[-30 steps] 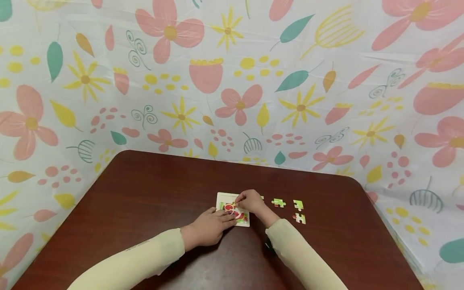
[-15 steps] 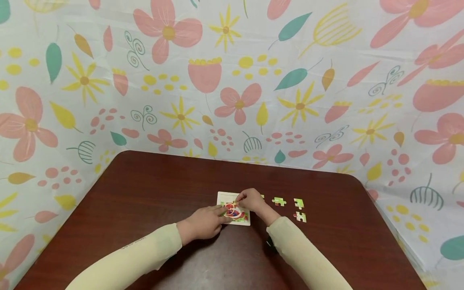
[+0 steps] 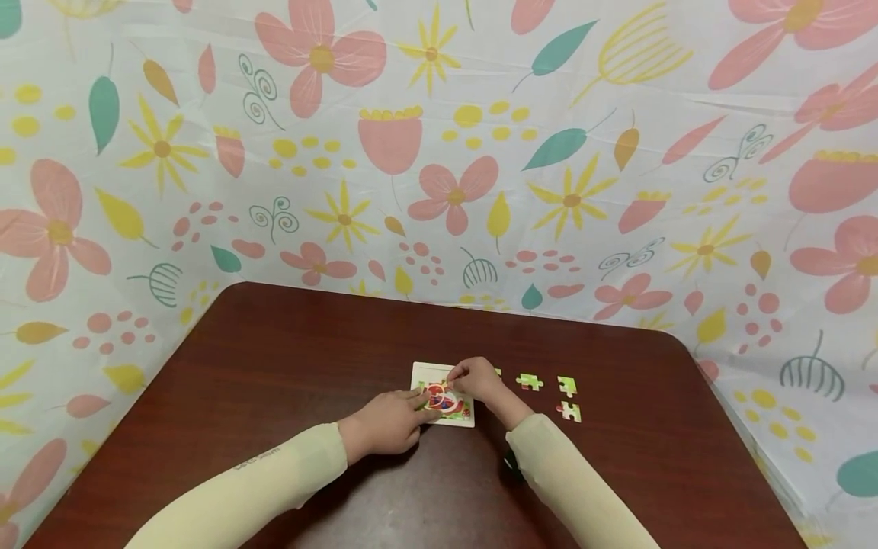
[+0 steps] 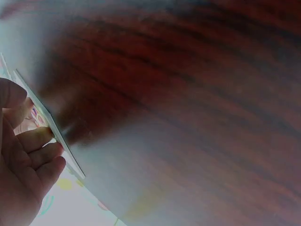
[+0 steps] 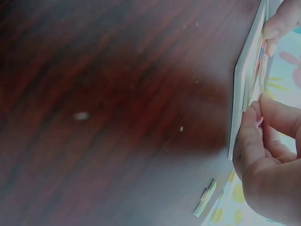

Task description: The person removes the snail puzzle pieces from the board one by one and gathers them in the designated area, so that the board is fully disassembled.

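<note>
The flat, pale-rimmed puzzle board [image 3: 428,374] bears red, blue and green patches

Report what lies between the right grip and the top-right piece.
In the head view, two others: a middle piece in full sight, and, nearer the right grip, a partly hidden piece.

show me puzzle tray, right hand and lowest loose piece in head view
Puzzle tray [image 3: 430,373], head view, bare upper part
Right hand [image 3: 479,380], head view, back
Lowest loose piece [image 3: 570,411], head view, middle
</note>
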The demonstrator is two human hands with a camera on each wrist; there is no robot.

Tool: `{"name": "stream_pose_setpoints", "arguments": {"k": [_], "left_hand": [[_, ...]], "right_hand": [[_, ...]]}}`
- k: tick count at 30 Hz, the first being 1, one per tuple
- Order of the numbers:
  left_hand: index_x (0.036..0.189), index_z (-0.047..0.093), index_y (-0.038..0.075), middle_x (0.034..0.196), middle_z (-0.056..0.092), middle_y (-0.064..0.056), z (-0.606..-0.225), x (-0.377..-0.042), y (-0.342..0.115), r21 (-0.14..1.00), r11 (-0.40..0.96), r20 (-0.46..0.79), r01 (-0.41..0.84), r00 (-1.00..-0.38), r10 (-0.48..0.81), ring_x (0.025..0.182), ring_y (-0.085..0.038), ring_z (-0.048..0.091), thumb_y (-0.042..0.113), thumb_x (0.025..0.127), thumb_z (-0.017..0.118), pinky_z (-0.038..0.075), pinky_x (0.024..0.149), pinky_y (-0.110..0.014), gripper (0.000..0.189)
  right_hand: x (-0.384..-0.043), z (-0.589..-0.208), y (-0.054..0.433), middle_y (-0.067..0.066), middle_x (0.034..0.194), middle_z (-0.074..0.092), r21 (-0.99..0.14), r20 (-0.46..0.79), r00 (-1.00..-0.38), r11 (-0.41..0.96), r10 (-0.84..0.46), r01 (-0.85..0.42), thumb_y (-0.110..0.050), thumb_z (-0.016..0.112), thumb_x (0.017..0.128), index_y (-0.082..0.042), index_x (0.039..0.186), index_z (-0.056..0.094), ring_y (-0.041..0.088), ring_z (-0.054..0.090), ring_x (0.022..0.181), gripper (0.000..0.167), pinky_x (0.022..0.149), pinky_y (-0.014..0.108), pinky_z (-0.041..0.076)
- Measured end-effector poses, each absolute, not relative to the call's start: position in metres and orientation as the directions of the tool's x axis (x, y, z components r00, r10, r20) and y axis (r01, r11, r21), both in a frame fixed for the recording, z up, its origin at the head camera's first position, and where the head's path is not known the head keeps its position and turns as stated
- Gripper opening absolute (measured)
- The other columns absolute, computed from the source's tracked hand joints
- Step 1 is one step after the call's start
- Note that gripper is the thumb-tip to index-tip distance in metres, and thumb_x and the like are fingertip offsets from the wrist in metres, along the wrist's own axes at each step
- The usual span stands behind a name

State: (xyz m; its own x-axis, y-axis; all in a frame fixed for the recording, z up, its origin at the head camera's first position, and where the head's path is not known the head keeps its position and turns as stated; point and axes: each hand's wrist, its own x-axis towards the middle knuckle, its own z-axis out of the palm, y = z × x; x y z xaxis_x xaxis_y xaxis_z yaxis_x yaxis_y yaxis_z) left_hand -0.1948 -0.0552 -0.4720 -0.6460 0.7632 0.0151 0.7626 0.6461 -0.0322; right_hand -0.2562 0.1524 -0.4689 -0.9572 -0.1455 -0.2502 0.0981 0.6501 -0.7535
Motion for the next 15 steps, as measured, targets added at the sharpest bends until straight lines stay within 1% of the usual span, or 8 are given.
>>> {"name": "stream_pose_setpoints", "arguments": {"k": [5, 8, 11, 15], "left_hand": [[0.137, 0.067, 0.021, 0.14, 0.066, -0.014, -0.471, -0.1951, -0.0532, -0.039, 0.641, 0.026, 0.766, -0.641, 0.767, 0.13, -0.027, 0.065, 0.018, 0.095, 0.057, 0.052, 0.108, -0.033, 0.043], [0.138, 0.066, 0.02, 0.142, 0.065, -0.015, -0.4702, -0.1944, -0.0519, -0.03, 0.641, 0.004, 0.767, -0.641, 0.767, 0.132, -0.028, 0.064, 0.018, 0.095, 0.057, 0.051, 0.109, -0.035, 0.045], [0.142, 0.063, 0.022, 0.147, 0.061, -0.014, -0.4704, -0.1934, -0.051, -0.029, 0.65, -0.039, 0.76, -0.65, 0.759, 0.136, -0.028, 0.061, 0.021, 0.096, 0.056, 0.049, 0.112, -0.04, 0.046], [0.143, 0.061, 0.026, 0.149, 0.06, -0.009, -0.4706, -0.193, -0.0503, -0.089, 0.655, -0.067, 0.751, -0.66, 0.748, 0.139, -0.026, 0.058, 0.027, 0.098, 0.056, 0.046, 0.114, -0.043, 0.046]], "right_hand": [[-0.2554, -0.4701, 0.1546, 0.015, 0.097, 0.07, -0.778, -0.242, -0.959, 0.62, -0.149, 0.1, -0.002, 0.07, 0.092, 0.003, 0.095, 0.076, 0.017, 0.057, 0.079, 0.009, 0.066, 0.024, 0.048], [-0.2553, -0.4703, 0.1562, 0.015, 0.099, 0.069, -0.786, -0.25, -0.956, 0.609, -0.153, 0.108, -0.002, 0.069, 0.092, 0.003, 0.097, 0.075, 0.018, 0.057, 0.08, 0.009, 0.067, 0.025, 0.048], [-0.2556, -0.4696, 0.1573, 0.016, 0.101, 0.069, -0.791, -0.27, -0.95, 0.598, -0.155, 0.127, -0.002, 0.068, 0.093, 0.003, 0.099, 0.075, 0.018, 0.058, 0.082, 0.01, 0.069, 0.026, 0.049], [-0.258, -0.4671, 0.1572, 0.015, 0.102, 0.069, -0.794, -0.298, -0.941, 0.589, -0.161, 0.15, -0.004, 0.067, 0.094, 0.002, 0.101, 0.074, 0.018, 0.06, 0.083, 0.012, 0.072, 0.026, 0.051]]}}
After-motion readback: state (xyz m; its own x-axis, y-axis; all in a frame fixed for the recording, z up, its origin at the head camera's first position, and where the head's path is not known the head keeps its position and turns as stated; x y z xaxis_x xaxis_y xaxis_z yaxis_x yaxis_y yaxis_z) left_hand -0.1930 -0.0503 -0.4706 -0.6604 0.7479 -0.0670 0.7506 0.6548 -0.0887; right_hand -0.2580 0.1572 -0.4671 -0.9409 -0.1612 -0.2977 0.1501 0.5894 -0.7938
